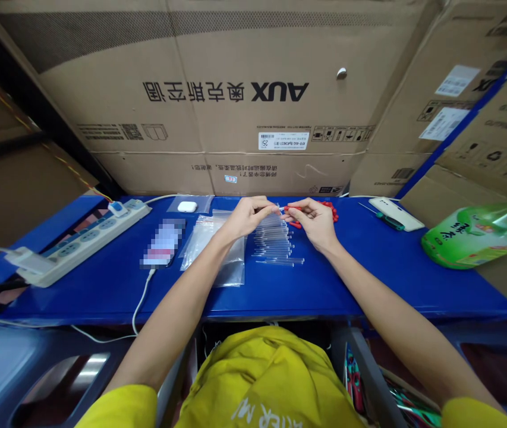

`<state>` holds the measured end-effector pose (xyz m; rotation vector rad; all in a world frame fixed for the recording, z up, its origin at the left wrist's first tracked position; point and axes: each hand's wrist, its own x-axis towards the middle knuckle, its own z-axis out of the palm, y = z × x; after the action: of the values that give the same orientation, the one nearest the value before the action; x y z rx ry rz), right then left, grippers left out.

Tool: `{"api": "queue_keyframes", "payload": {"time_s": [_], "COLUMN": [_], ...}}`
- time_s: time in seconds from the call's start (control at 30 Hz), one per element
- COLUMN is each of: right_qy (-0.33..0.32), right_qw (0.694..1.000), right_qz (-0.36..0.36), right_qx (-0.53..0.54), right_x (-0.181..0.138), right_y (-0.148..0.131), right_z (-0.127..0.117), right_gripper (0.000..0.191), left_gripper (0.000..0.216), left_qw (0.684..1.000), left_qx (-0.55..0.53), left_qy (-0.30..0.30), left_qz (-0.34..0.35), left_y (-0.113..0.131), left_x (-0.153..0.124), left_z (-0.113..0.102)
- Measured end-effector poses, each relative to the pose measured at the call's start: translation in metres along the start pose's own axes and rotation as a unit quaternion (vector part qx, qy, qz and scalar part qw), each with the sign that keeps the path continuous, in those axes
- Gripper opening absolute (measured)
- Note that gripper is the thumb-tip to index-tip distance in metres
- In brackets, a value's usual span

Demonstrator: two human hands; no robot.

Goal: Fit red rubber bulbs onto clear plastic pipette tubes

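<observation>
My left hand (253, 215) and my right hand (318, 221) meet above the far middle of the blue table. The left fingers are pinched on a thin clear tube, of which only a short pale end shows. Between the right fingertips is a small red cap (293, 208), lined up with that tube end; whether it is seated on the tube I cannot tell. Below the hands lies a row of thin clear tubes (275, 242), side by side. A heap of red caps (334, 211) sits behind my right hand, partly hidden by it.
Clear plastic bags (230, 274) lie left of the tubes, beside a phone (164, 242) on a cable. A white earbud case (187, 207) and a power strip (88, 241) are further left. On the right are a screwdriver (389, 221), a pale phone-shaped object (402, 215) and a green bottle (476, 235).
</observation>
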<state>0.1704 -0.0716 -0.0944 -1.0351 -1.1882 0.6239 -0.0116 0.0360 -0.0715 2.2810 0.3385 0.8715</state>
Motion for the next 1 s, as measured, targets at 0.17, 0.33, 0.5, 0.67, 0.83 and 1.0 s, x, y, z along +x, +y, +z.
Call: {"api": "queue_keyframes", "payload": {"time_s": [0.17, 0.33, 0.5, 0.67, 0.83, 1.0], "right_qy": [0.001, 0.032, 0.053, 0.017, -0.003, -0.028], "right_qw": [1.0, 0.999, 0.998, 0.999, 1.0, 0.999], "right_qz": [0.002, -0.022, -0.032, -0.018, -0.005, 0.003], "right_qx": [-0.003, -0.017, -0.031, -0.026, -0.014, -0.02], "right_x": [-0.002, -0.004, -0.005, -0.004, -0.003, -0.002], "right_y": [0.002, 0.0, -0.001, -0.003, -0.007, -0.008], "right_z": [0.001, 0.002, 0.004, 0.003, -0.002, -0.007], "right_gripper": [0.038, 0.036, 0.036, 0.039, 0.037, 0.036], "left_gripper": [0.036, 0.037, 0.037, 0.036, 0.034, 0.033], "left_qw": [1.0, 0.999, 1.0, 1.0, 0.999, 0.999], "left_qx": [-0.001, -0.028, -0.03, -0.015, -0.021, -0.017], "left_qy": [-0.008, 0.0, 0.004, -0.009, -0.014, -0.027], "left_qz": [0.009, 0.023, 0.003, 0.008, 0.025, 0.023], "left_y": [0.0, 0.005, 0.008, 0.007, 0.009, 0.009], "left_x": [-0.001, 0.0, 0.0, -0.003, -0.002, -0.002], "left_z": [0.0, 0.003, 0.003, 0.002, 0.002, 0.002]}}
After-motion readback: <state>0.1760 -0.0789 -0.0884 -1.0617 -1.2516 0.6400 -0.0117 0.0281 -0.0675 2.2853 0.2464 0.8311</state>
